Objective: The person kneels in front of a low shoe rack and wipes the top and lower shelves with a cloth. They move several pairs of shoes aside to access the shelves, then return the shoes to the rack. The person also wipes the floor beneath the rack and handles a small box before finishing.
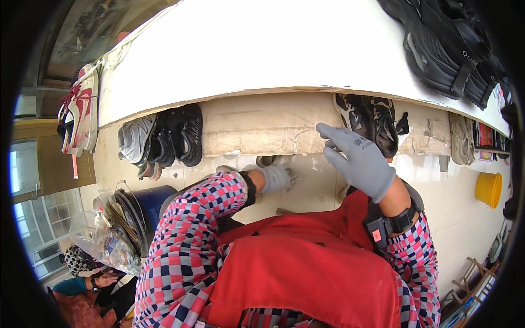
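Observation:
My left hand (pixel 277 178), in a grey work glove, reaches down low between my knees. Its fingers are blurred and smudged dark, so I cannot tell if they hold anything. Just beyond it, part of a shoe (pixel 268 160) shows at the lower edge of the wooden board (pixel 262 127). My right hand (pixel 361 160), gloved alike, is raised in front of the board with thumb and fingers apart and nothing visible in its grasp. Close behind it are black patterned sneakers (pixel 384 127). A red apron (pixel 303 266) covers my lap.
A white tabletop (pixel 262 45) overhangs the board, with black shoes (pixel 447 53) on its right. Grey and black sneakers (pixel 180 133) stand below. A blue bucket (pixel 158 205) is at left, a yellow bucket (pixel 488 189) at right. Another person's hand (pixel 106 279) shows lower left.

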### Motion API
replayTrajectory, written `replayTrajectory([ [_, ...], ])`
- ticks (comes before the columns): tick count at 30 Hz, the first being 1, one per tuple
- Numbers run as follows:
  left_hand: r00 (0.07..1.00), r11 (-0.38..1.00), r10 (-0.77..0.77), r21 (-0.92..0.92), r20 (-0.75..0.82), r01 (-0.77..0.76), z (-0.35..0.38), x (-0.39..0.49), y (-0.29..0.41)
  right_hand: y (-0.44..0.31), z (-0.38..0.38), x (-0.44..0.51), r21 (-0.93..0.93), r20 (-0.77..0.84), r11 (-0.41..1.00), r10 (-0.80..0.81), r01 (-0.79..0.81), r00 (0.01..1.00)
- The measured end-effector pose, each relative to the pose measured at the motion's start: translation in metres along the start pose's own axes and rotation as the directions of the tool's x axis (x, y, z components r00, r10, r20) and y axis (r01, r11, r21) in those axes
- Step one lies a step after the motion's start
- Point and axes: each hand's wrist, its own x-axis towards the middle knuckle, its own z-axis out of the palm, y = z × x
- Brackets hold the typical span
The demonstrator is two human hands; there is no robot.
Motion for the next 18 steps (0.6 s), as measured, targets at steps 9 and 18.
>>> replayTrajectory([
  [9, 0.678, 0.65, -0.734, -0.332, -0.041, 0.684, -0.134, -0.028, -0.14, -0.002, 0.006, 0.006, -0.026, 0.008, 1.0, 0.0, 0.0, 1.0],
  [18, 0.368, 0.36, -0.928, -0.108, 0.058, 0.927, -0.096, -0.049, -0.201, 0.004, 0.007, 0.008, -0.071, 0.066, 0.997, 0.013, -0.009, 0.998],
])
